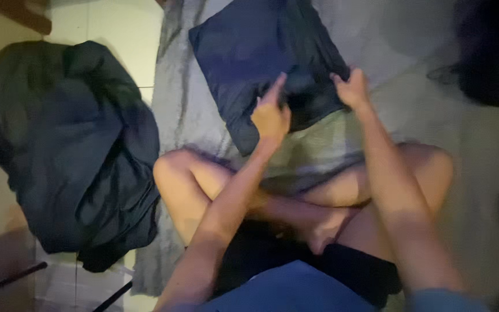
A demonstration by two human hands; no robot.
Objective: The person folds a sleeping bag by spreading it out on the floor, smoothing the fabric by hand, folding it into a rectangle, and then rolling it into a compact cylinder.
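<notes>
Dark blue pillow (pixel 244 52) lying on the grey bedsheet (pixel 186 110), just beyond the seated person's crossed legs. Left hand (pixel 270 115) rests on its near edge, fingers (pixel 276 86) together and extended. Right hand (pixel 350 88) clamps the pillow's dark open end. A dark bundle of cloth (pixel 70 150) lies well apart, on the floor.
</notes>
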